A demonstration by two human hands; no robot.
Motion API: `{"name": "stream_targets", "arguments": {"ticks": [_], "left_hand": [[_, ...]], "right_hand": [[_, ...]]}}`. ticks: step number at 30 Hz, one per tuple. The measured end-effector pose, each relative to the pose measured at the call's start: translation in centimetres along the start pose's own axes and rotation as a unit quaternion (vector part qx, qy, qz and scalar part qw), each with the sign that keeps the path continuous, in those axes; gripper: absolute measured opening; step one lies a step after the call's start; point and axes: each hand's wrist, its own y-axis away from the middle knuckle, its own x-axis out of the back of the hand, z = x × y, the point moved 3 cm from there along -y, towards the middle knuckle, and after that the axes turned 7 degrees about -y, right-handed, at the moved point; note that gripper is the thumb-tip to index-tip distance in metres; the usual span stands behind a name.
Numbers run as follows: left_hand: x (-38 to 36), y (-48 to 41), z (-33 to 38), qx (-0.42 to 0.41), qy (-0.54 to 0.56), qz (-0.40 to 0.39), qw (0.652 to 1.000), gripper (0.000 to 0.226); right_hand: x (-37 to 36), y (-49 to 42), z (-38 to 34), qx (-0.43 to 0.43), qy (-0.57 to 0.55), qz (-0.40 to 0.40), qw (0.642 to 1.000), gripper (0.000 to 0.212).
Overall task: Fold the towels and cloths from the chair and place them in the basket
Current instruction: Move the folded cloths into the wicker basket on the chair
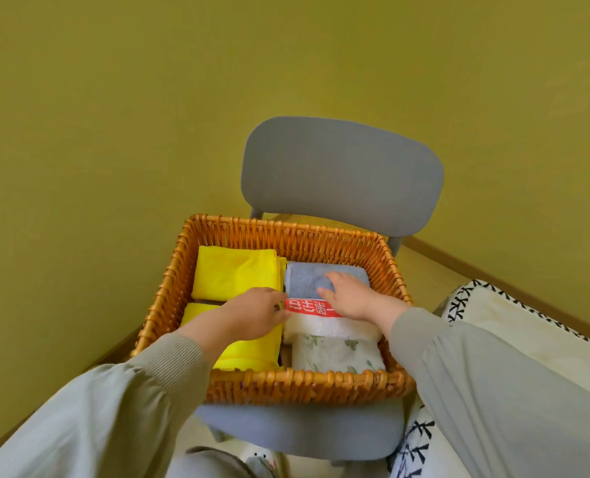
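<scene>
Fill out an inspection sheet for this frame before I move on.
Surface: grey chair seat carries the wicker basket.
Job's things: yellow cloths, grey-blue towel, red-banded white towel, leaf-print towel, all folded in the basket.
Clutter: nothing seen.
Hands: left hand at the red-banded white towel's edge, grip unclear; right hand rests on the grey-blue towel.
Cables: nothing seen.
Surroundings: olive wall; patterned bedding at right.

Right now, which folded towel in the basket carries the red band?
The white towel in the right row, between the grey-blue towel behind and the leaf-print towel in front. No other has red.
</scene>
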Motion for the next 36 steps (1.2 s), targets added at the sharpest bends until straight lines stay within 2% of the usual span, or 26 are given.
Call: {"name": "stream_targets", "arguments": {"ticks": [2,4,6,9,14,17,21,24,28,31,32,34,35,36], "left_hand": [[1.0,2.0,1.2,-0.016,0.038,-0.035,0.999,0.048],[1.7,4.0,2.4,-0.027,0.030,-0.087,0.995,0.052],[1.9,5.4,3.6,-0.037,-0.023,-0.117,0.992,0.056],[1.3,6.8,4.9,-0.029,-0.091,-0.105,0.990,0.056],[-0.7,8.5,6.6,-0.013,-0.160,-0.017,0.987,0.045],[-1.5,9.1,7.6,-0.002,-0.188,0.051,0.981,0.040],[-1.8,9.7,9.8,-0.013,-0.183,0.094,0.979,0.037],[-1.8,9.8,12.4,-0.025,-0.162,0.119,0.979,0.039],[-2.2,9.0,16.8,0.012,-0.071,0.135,0.988,0.045],[-3.0,8.4,20.9,0.019,0.080,0.121,0.989,0.036],[-3.3,8.0,22.2,0.007,0.189,0.094,0.977,0.029],[-3.8,8.0,24.6,-0.021,0.423,-0.031,0.905,0.025],[-3.8,7.9,25.3,-0.034,0.478,-0.070,0.875,0.026],[-3.8,7.3,25.5,-0.032,0.483,-0.079,0.871,0.028]], "right_hand": [[0.6,2.1,0.0,0.008,0.002,0.046,0.999,0.049],[1.4,4.5,0.0,0.013,-0.005,0.156,0.988,0.025],[2.3,7.3,0.0,-0.009,-0.031,0.270,0.962,0.031],[2.3,10.9,0.6,-0.036,-0.098,0.340,0.935,0.030],[1.0,15.2,2.3,-0.088,-0.163,0.343,0.921,0.030],[0.0,17.2,3.8,-0.142,-0.186,0.316,0.920,0.016],[-0.3,19.1,5.5,-0.227,-0.236,0.289,0.900,0.048],[0.3,19.6,6.5,-0.257,-0.313,0.277,0.872,0.054],[1.9,20.5,8.2,-0.244,-0.449,0.317,0.799,0.051],[2.5,20.7,11.1,-0.211,-0.540,0.321,0.749,0.053],[2.6,21.3,11.5,-0.195,-0.587,0.312,0.721,0.048],[2.7,22.6,12.2,-0.181,-0.632,0.307,0.689,0.035],[2.6,23.2,12.7,-0.182,-0.633,0.308,0.687,0.035],[2.3,23.5,13.3,-0.193,-0.629,0.310,0.686,0.036]]}}
